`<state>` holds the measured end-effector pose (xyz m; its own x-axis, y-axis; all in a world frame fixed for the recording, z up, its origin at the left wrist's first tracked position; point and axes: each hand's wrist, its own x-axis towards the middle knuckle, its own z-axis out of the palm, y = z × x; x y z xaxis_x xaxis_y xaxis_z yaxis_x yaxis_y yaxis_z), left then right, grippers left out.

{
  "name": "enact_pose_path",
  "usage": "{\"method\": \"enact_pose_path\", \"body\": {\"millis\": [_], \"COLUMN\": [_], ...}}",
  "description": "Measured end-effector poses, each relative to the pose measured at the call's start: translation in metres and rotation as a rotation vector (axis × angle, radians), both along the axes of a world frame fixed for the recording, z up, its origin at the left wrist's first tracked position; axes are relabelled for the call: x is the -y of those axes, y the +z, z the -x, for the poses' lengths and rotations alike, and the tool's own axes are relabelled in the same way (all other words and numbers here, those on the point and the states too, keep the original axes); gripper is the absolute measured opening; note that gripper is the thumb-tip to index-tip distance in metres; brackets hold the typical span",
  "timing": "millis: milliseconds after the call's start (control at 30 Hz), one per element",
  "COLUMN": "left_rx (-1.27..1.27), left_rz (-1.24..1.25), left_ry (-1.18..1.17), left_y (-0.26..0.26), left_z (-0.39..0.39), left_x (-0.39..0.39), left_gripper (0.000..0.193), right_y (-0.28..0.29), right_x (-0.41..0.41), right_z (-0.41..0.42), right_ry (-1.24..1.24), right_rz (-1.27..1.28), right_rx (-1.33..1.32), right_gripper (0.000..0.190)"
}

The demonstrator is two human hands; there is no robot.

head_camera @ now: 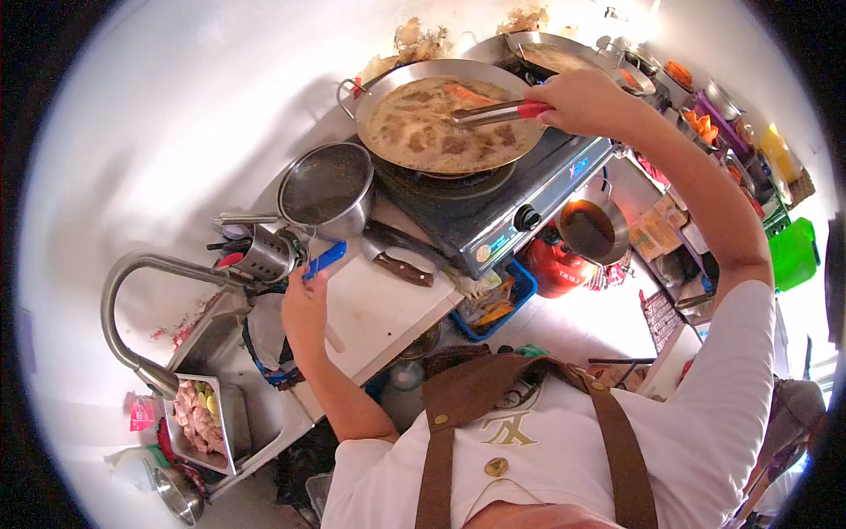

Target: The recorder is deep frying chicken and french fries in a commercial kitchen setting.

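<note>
My right hand (581,102) is closed on red-handled metal tongs (499,114), whose tips reach into the bubbling oil of a wide metal pan (390,149). Several brown pieces and an orange piece (468,94) lie in that oil. The pan sits on a black gas stove (429,228). Over the counter (370,311), my left hand (306,297) holds a blue-handled tool (326,258) between thumb and fingertips; its kind is unclear. A deep metal pot (327,188) stands left of the pan, just beyond that hand. A knife with a dark wooden handle (404,270) lies on the counter.
A curved faucet (122,297) arches over the sink (264,423), where a metal tray (228,443) holds raw meat (198,420). A perforated utensil holder (272,254) stands behind my left hand. A second pan (562,56) is at the back right. Below are a blue basket (492,330) and a red gas cylinder (558,271).
</note>
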<state>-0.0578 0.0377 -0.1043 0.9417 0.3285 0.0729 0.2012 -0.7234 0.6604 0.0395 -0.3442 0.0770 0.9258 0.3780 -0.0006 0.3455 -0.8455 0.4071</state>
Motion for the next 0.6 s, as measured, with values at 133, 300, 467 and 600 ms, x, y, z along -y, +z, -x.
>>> {"method": "enact_pose_path", "body": {"millis": [133,300,467,600], "left_rx": [-0.028,0.012,0.007,0.005], "left_rz": [0.029,0.050,0.041,0.024], "left_ry": [0.020,0.000,-0.009,-0.018], "left_y": [0.002,0.003,0.005,0.006], "left_z": [0.002,0.001,-0.001,-0.004], "left_x": [-0.004,-0.009,-0.008,-0.006], "left_gripper": [0.046,0.045,0.046,0.046], "right_y": [0.016,0.050,0.052,0.028], "right_x": [0.003,0.005,-0.003,-0.026], "right_z": [0.021,0.049,0.044,0.028], "right_ry": [0.049,0.062,0.099,0.113], "right_rz": [-0.035,-0.023,0.017,0.048], "right_rx": [-0.010,0.067,0.097,0.091], "right_gripper": [0.028,0.028,0.034,0.033]}}
